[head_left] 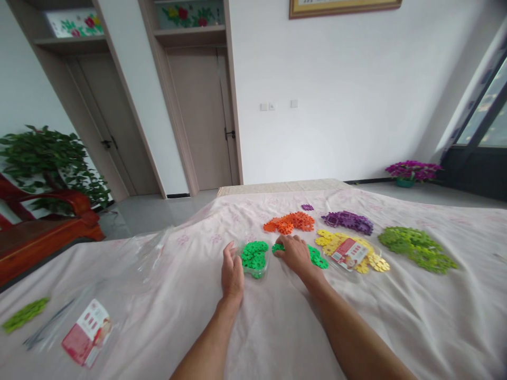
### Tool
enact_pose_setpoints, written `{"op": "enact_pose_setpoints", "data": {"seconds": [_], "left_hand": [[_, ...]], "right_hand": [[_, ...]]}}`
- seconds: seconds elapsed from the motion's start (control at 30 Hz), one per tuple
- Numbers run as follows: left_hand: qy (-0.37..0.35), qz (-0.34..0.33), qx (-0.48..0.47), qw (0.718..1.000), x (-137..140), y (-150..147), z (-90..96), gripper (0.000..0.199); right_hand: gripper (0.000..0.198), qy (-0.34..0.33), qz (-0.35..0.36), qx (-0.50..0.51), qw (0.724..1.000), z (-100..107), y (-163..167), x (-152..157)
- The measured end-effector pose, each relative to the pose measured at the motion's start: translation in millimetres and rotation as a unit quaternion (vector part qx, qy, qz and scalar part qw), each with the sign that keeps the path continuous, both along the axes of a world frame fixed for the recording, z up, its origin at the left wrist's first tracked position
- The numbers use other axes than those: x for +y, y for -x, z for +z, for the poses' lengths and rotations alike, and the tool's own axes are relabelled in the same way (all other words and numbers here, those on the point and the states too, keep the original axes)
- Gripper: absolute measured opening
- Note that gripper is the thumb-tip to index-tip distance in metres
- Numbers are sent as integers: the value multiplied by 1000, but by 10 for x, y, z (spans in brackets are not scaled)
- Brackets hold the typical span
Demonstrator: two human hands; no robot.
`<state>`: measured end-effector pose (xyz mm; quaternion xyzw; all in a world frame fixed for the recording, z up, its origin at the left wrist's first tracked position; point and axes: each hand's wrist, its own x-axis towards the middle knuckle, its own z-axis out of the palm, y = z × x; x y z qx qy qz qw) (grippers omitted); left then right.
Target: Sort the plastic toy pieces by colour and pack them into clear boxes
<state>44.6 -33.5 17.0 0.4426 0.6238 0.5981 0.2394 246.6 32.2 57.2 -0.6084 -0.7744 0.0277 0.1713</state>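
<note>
Resting the left hand (233,272), thumb and fingers parted, against the left side of a clear container (267,267) of green pieces (253,255) on the pale cloth (277,327). Curving the right hand (293,252) over loose green discs (318,258) beside yellow pieces (327,239); being unable to tell whether pinching any.

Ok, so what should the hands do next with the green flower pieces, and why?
I'd say the right hand should gather some loose green pieces and drop them into the clear box. It's right over them, matching green pieces lie in the box, and the left hand is at its side, so it could probably steady it.
</note>
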Motion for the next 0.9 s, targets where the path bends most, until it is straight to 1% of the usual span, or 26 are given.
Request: {"op": "enact_pose_setpoints", "data": {"seconds": [0.17,0.33,0.5,0.7,0.9], "left_hand": [[12,-3,2,1000,4,5,-4,46],[7,-12,6,1000,17,9,-24,46],[20,-6,14,1000,13,2,-10,46],[8,-13,12,1000,15,-2,-28,47],[8,-7,18,1000,13,-9,-21,46]], "right_hand": [[27,5,8,18,1000,-5,18,8],[22,9,5,26,1000,2,18,20],[21,-11,-6,25,1000,-23,-28,57],[22,-29,-26,30,999,-85,-97,100],[19,-45,-37,49,997,-109,-107,122]]}}
